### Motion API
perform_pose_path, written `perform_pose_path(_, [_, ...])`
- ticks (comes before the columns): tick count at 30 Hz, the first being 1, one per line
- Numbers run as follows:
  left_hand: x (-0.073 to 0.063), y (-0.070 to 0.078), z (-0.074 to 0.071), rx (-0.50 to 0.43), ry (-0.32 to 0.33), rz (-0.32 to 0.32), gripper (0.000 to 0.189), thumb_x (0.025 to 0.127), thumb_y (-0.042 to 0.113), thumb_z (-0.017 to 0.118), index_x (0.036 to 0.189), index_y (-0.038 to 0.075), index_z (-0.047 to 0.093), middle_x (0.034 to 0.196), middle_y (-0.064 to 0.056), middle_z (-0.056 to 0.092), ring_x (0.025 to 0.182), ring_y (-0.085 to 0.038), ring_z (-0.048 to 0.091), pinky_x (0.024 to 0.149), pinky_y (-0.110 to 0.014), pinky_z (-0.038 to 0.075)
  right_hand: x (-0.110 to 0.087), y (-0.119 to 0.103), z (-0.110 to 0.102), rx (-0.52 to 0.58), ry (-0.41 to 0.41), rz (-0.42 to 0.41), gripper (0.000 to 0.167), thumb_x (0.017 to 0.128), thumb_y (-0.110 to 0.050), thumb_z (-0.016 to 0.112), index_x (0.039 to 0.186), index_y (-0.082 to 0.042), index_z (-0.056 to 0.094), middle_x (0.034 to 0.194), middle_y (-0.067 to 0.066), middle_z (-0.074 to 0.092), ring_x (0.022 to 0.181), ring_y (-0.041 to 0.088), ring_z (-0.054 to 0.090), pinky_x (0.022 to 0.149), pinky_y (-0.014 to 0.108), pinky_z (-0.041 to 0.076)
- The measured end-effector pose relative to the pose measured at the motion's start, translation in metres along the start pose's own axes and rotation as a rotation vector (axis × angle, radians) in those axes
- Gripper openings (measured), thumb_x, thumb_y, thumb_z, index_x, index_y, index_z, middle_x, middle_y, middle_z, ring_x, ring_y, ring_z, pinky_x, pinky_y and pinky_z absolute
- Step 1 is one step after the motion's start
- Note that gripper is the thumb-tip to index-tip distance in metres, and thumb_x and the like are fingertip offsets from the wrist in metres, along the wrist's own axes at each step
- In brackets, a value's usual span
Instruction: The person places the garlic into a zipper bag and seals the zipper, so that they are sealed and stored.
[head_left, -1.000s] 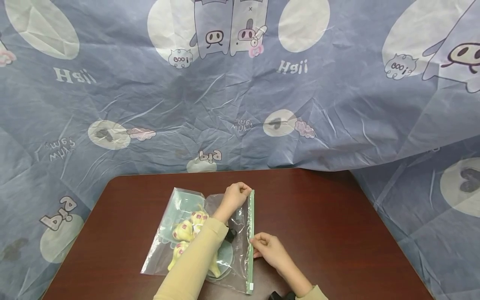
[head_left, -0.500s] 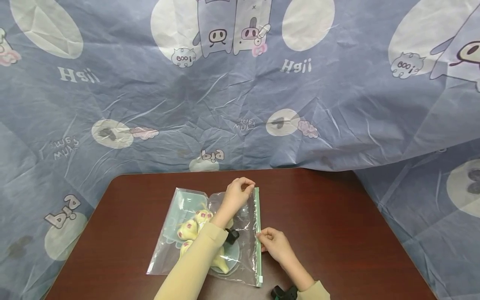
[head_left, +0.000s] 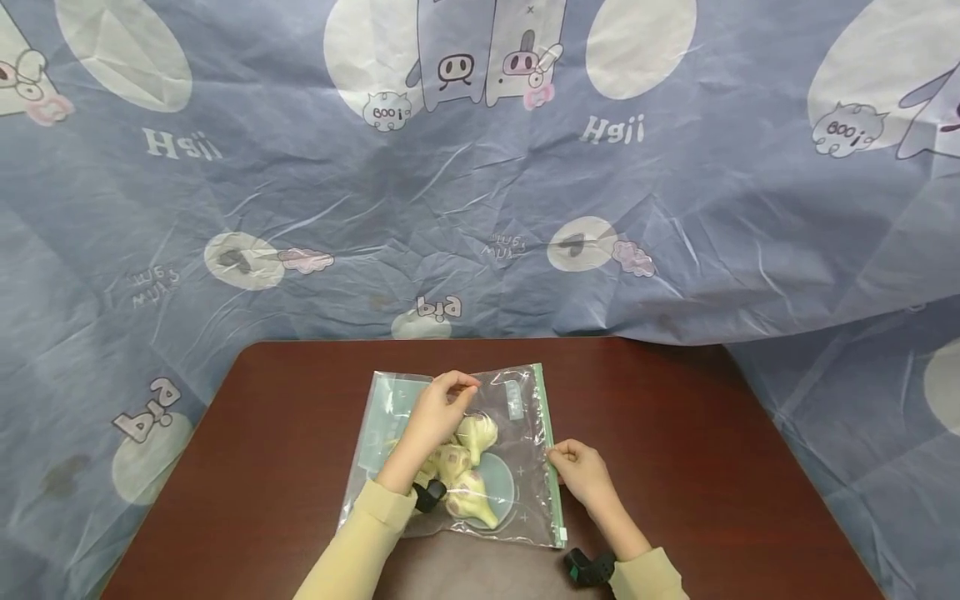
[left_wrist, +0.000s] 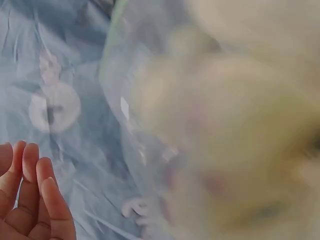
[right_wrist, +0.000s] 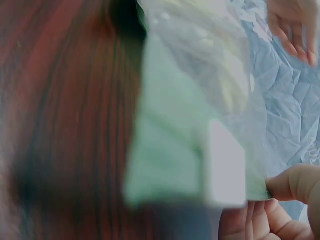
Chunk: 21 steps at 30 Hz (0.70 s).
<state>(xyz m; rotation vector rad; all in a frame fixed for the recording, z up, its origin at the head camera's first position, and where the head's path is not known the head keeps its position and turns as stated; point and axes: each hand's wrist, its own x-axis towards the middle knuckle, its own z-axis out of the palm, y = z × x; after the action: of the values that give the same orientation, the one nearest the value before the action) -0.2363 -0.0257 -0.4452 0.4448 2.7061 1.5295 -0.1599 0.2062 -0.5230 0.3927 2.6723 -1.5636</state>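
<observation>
A clear zip bag point(head_left: 528, 450) lies on the table with several garlic bulbs point(head_left: 468, 496) inside. Pale blue printed shapes show on its plastic. A green zip strip point(head_left: 547, 425) runs along its right edge, with a white slider point(head_left: 562, 535) at the near end. My right hand point(head_left: 585, 473) pinches the strip near its middle between thumb and fingers. My left hand point(head_left: 431, 417) hovers over the bag's far part, above the garlic. In the left wrist view its fingers point(left_wrist: 30, 185) are gently bent, hold nothing and stand apart from the bag.
The dark red-brown table point(head_left: 660, 433) extends on both sides of the bag. A blue patterned cloth point(head_left: 420, 200) hangs behind and beside it. Black wrist devices sit on the left wrist point(head_left: 430, 495) and right wrist point(head_left: 588, 568).
My left hand has left the far end of the zip strip and moved left over the bag. My right hand keeps its pinch on the strip. More garlic is visible now.
</observation>
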Motion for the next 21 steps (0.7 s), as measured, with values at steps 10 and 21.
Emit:
perform_pose_path(10, [-0.021,-0.049,-0.029,0.081,0.112,-0.188,0.020,0.098,0.018,0.061,0.114,0.008,0.069,0.115,-0.011,0.067,0.111,-0.031,0.061,0.093,-0.049,0.050,0.015,0.006,-0.008,-0.131,0.034,0.055,0.019,0.091,-0.023,0.061,0.091,-0.006,0.069,0.077,0.002,0.070,0.070,0.014,0.057,0.063,0.030,0.044])
perform_pose_path(21, [-0.041,-0.089,-0.048,0.174,0.169,-0.380,0.042,0.094,0.015,0.063,0.129,-0.007,0.053,0.127,-0.032,0.052,0.115,-0.050,0.046,0.094,-0.059,0.039,0.023,0.010,-0.012,-0.131,0.074,0.088,0.019,0.092,-0.023,0.060,0.088,-0.006,0.068,0.073,0.000,0.073,0.067,0.010,0.060,0.062,0.027,0.041])
